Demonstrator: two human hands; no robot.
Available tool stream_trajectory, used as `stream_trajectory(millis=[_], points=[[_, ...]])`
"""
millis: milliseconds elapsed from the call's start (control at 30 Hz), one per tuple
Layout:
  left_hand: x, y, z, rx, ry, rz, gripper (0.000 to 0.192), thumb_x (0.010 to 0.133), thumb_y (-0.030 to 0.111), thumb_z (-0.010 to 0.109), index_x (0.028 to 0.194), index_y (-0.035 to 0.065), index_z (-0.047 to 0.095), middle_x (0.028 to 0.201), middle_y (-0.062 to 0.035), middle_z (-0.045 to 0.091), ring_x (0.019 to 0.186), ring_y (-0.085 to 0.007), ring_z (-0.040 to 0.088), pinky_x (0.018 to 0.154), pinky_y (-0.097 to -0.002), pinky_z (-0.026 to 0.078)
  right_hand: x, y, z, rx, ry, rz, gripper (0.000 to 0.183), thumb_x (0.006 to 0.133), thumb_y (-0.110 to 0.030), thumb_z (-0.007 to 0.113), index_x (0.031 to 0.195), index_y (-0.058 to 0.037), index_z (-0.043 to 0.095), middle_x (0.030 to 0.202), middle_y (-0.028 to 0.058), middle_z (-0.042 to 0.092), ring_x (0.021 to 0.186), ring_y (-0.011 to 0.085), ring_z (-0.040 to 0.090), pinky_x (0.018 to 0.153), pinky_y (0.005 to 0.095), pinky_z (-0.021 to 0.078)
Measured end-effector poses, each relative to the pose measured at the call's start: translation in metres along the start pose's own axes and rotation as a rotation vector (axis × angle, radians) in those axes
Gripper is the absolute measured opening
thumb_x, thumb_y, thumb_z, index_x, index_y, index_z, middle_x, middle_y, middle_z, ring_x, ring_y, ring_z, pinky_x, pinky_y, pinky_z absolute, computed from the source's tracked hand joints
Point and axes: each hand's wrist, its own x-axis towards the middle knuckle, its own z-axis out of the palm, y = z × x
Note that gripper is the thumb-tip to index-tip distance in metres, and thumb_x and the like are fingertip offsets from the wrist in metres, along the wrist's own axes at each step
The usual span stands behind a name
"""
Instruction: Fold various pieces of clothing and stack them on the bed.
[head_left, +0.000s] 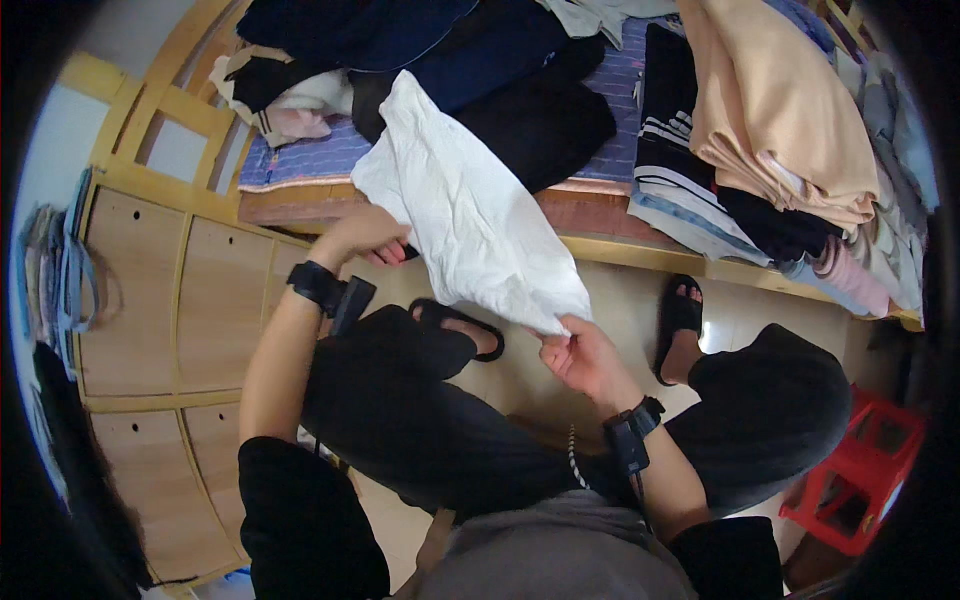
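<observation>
A white garment (480, 217) hangs slantwise in front of me, its upper end over the dark clothes on the bed. My right hand (581, 356) pinches its lower corner between thumb and fingers. At the garment's left edge is my left hand (371, 236), with its fingertips curled and partly hidden by the cloth; something small and black shows beside them. Whether that hand grips the fabric cannot be made out. Dark navy and black clothes (480, 90) lie spread behind the white one.
The wooden bed edge (600, 251) runs across in front of my knees. On its right stand piles of folded clothes (675, 150) and a peach blanket (780, 112). Wooden cabinet doors (135, 292) line the left. A red plastic stool (855, 469) stands at right.
</observation>
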Motion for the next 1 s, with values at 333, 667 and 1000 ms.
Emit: stream_trajectory(millis=[333, 667, 1000], points=[[-0.032, -0.005, 0.087, -0.649, -0.38, 0.145, 0.046, 0.081, -0.001, 0.061, 0.123, 0.0037, 0.044, 0.111, -0.0101, 0.056, 0.1, -0.0225, 0.058, 0.082, -0.0357, 0.051, -0.051, -0.015, 0.087, 0.209, -0.332, 0.014, 0.045, 0.09, -0.005, 0.04, 0.133, 0.0036, 0.029, 0.124, 0.0268, 0.047, 0.056, 0.0064, 0.045, 0.059, 0.0218, 0.0417], [-0.061, 0.016, 0.076, -0.91, 0.088, 0.487, 0.049, 0.08, -0.007, 0.058, 0.125, 0.0019, 0.041, 0.111, -0.0098, 0.056, 0.096, -0.0183, 0.058, 0.081, -0.0293, 0.047, -0.051, -0.021, 0.085, 0.262, -0.363, 0.01, 0.046, 0.09, -0.004, 0.039, 0.134, 0.0047, 0.027, 0.123, 0.0257, 0.048, 0.055, 0.0047, 0.042, 0.057, 0.0196, 0.041], [-0.045, -0.001, 0.069, -0.396, 0.411, 0.541, 0.029, 0.079, 0.008, 0.068, 0.104, 0.0013, 0.058, 0.091, -0.0032, 0.058, 0.074, -0.0084, 0.056, 0.063, -0.0202, 0.045, -0.049, -0.022, 0.082, 0.28, -0.383, 0.041, 0.045, 0.09, -0.003, 0.037, 0.133, 0.0054, 0.027, 0.121, 0.025, 0.049, 0.054, 0.0049, 0.043, 0.057, 0.0182, 0.0422]])
